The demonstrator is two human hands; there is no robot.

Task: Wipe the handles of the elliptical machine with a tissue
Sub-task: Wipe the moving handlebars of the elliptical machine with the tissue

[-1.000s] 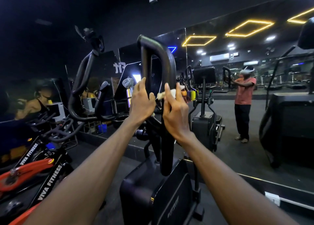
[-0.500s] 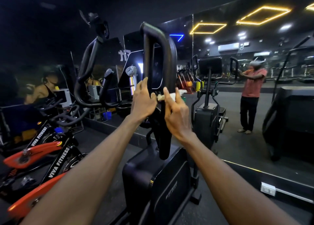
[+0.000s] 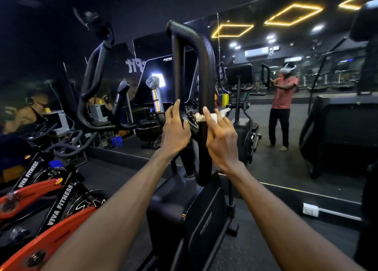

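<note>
My left hand (image 3: 175,131) grips the smooth black looped tube handle (image 3: 201,70); my right hand (image 3: 221,139) presses a crumpled white tissue (image 3: 206,116) onto it, fingers curled.

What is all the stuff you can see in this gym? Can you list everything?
looped handle: 1, black, centre, on the elliptical machine
curved handle: 1, black, left of the screen
tissue: 1, white, against the looped handle
screen: 1, black, behind the looped handle
exercise bikes: at least 2, orange and black, lower left
mirror: 1, right wall
left hand: 1, grips the looped handle's left bar
right hand: 1, presses the tissue on the right bar
</note>
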